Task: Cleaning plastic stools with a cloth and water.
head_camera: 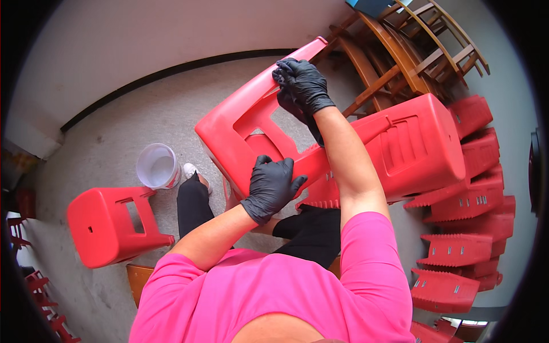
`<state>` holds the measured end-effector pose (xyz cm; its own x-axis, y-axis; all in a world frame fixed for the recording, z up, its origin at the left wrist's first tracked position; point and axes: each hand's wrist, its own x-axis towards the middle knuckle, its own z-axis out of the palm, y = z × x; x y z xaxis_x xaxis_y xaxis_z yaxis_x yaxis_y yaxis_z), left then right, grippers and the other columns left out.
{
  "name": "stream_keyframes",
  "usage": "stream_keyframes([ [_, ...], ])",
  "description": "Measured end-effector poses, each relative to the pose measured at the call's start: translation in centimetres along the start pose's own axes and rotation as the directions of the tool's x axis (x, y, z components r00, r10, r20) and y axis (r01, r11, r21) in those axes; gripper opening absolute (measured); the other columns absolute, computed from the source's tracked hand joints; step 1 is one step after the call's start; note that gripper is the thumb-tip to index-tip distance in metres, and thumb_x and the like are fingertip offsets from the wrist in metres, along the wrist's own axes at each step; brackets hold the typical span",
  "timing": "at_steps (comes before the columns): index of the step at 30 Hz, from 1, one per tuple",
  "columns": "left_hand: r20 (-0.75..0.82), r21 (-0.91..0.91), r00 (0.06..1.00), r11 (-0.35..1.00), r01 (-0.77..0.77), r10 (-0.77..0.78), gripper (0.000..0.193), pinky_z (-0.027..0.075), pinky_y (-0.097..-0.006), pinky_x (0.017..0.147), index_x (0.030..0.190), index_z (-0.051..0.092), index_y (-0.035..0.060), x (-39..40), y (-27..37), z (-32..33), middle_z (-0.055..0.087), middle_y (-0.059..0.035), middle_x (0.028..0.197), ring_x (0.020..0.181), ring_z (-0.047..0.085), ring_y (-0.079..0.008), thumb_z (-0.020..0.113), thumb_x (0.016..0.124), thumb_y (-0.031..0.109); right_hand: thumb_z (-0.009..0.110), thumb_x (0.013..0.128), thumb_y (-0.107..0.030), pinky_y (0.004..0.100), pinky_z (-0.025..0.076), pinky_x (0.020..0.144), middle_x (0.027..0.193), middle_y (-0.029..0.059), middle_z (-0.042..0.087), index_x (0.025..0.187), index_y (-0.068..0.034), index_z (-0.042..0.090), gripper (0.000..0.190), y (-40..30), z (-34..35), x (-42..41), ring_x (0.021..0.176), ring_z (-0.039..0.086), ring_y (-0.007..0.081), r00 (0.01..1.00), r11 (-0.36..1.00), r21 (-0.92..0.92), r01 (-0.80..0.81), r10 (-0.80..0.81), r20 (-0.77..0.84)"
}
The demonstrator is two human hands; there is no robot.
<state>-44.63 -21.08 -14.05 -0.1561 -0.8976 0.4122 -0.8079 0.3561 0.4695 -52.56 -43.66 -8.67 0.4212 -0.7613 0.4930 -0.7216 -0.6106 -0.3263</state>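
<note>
A red plastic stool (225, 115) is tipped on its side in front of me, with its legs pointing up and to the right. My left hand (272, 184), in a black glove, grips the stool's near side. Also gloved in black, my right hand (302, 83) presses a dark cloth (296, 107) against the far leg, and part of the cloth hangs below the wrist. The right fingers are curled around the cloth and leg edge. Behind my right forearm, another red plastic stool (411, 145) lies close to the held one.
A whitish plastic bucket (158, 167) stands on the floor near my foot. Left of it is another red stool (98, 227). Several red stools (463, 248) line the right wall. Stacked wooden furniture (399, 55) occupies the far right corner.
</note>
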Motion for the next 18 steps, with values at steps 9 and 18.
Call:
stream_keyframes([
  [9, 0.034, -0.038, 0.998, 0.998, 0.046, -0.045, 0.038, 0.04, -0.0403, 0.073, 0.079, 0.056, 0.0053, 1.1, -0.9, -0.3, 0.054, -0.0119, 0.055, 0.057, 0.056, -0.0311, 0.07, 0.076, 0.04, 0.066, 0.085, -0.031, 0.0376, 0.052, 0.078, 0.1, 0.0129, 0.068, 0.11, -0.013, 0.067, 0.031, 1.9, -7.3, -8.6, 0.087, 0.066, 0.0302, 0.924, 0.986, -0.151, -0.075, 0.125, 0.361],
  [18, 0.028, -0.078, 1.0, 0.997, -0.009, 0.011, 0.037, 0.041, -0.0398, 0.075, 0.083, 0.055, 0.0045, 0.1, -0.4, 0.1, 0.055, -0.0123, 0.059, 0.057, 0.057, -0.0306, 0.069, 0.077, 0.038, 0.072, 0.082, -0.022, 0.0316, 0.051, 0.076, 0.099, 0.0148, 0.068, 0.115, -0.015, 0.066, 0.034, 5.0, -9.7, -11.8, 0.089, 0.067, 0.024, 0.822, 0.674, 0.483, -0.558, 0.372, 0.431],
])
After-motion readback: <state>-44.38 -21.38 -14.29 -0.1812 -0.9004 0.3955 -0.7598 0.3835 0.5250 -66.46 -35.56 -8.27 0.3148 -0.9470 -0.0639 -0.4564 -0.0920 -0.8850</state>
